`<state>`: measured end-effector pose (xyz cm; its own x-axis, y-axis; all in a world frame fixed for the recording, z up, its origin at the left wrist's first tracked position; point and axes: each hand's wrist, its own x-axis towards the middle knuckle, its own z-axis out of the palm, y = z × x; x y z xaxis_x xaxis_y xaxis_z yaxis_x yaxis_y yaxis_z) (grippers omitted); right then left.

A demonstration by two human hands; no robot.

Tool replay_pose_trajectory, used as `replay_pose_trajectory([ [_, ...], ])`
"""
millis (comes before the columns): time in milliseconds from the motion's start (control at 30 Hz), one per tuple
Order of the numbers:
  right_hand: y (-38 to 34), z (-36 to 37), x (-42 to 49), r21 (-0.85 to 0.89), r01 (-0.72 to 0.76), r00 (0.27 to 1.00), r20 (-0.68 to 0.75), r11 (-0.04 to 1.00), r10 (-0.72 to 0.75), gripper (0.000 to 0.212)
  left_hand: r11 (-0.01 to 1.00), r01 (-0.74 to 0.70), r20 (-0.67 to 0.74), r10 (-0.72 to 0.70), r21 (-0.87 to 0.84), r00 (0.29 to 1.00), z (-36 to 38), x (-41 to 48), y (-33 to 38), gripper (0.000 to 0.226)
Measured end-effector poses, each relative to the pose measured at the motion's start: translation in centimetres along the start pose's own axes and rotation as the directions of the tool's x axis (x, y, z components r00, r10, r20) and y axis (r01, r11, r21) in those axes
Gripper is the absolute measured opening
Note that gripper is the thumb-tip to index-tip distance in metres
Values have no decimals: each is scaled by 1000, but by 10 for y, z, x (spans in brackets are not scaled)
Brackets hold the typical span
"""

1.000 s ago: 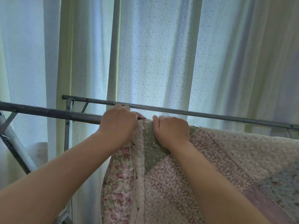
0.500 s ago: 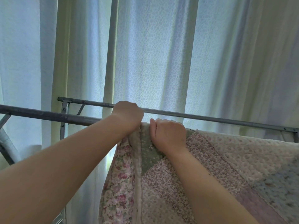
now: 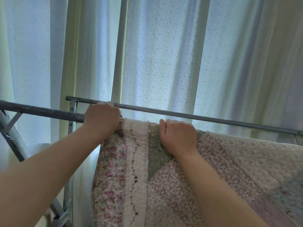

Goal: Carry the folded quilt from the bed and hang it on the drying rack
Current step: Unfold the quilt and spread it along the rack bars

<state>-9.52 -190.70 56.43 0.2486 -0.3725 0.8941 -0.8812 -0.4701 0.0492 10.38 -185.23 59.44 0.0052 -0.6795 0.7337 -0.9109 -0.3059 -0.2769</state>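
The patchwork quilt (image 3: pixel 172 185), floral pink with cream and green patches, hangs over the near grey bar of the drying rack (image 3: pixel 41 111). My left hand (image 3: pixel 102 120) grips the quilt's left edge where it crosses the bar. A short way to the right, my right hand (image 3: pixel 177 136) curls its fingers over the quilt's top fold. The bar under the quilt is hidden by the fabric.
A second, thinner rack bar (image 3: pixel 213 119) runs behind the hands, rising to the left. The rack's slanted leg and braces (image 3: pixel 14 140) stand at the left. White lace curtains (image 3: pixel 164 63) hang close behind the rack.
My left hand has slid left along the bar with the quilt's edge, spreading the fabric between the hands. The right hand stays in place on the top fold.
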Motion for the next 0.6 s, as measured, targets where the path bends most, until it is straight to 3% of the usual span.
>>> replay_pose_trajectory([
  [233, -4, -2, 7, -23, -10, 993, 114, 1000, 13, 45, 987, -63, -24, 60, -147, 998, 4, -14, -3, 41],
  [367, -38, 1, 23, 40, 96, 984, 146, 995, -100, 45, 983, -106, -115, 89, -153, 989, 3, -20, -7, 25],
  [467, -55, 14, 24, 44, 74, 975, 205, 996, -82, 46, 976, -147, -173, 118, -163, 978, -2, -19, -10, 25],
  [533, -59, 19, 21, 20, 50, 984, 171, 999, -52, 47, 972, -117, -163, 84, -202, 983, -4, -17, -12, 32],
  [600, -62, 19, 20, 7, 44, 988, 145, 999, -44, 47, 979, -80, -111, 60, -188, 992, 0, -15, -12, 21],
])
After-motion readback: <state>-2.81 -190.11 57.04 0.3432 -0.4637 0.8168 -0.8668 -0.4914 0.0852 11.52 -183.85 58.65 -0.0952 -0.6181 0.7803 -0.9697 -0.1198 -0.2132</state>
